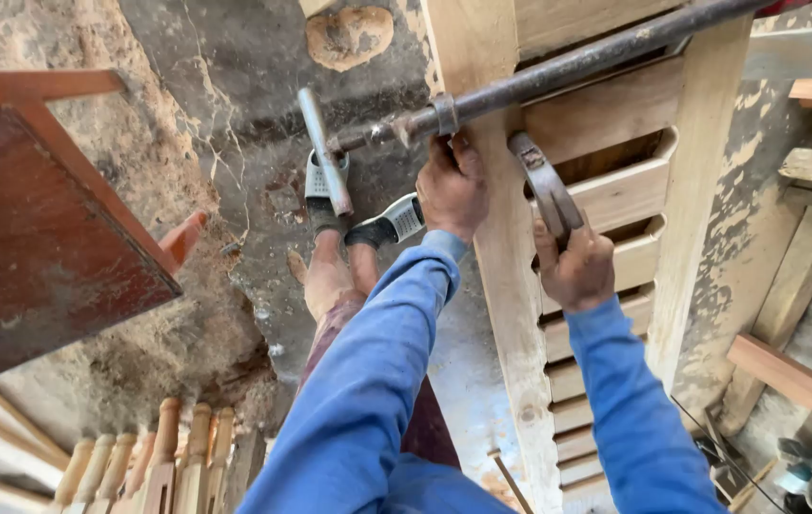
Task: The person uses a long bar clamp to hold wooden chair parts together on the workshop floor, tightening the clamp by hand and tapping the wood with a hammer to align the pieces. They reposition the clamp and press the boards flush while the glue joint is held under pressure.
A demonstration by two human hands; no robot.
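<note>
A pale wooden louvred frame (615, 190) lies below me, with slats between two long rails. A long rusty metal bar clamp (558, 71) runs across its top end, with a steel handle (323, 148) at its left tip. My left hand (451, 186) grips the frame's left rail just under the clamp's sliding jaw. My right hand (574, 271) holds a hammer (544, 186), its metal head up against the slats near the bar. Blue sleeves cover both my arms.
My feet in sandals (368, 219) stand on a dusty cracked concrete floor. A dark red wooden panel (35, 238) is at the left. Turned wooden spindles (149, 466) lie at the bottom left. Planks (777, 366) and a cable lie at the right.
</note>
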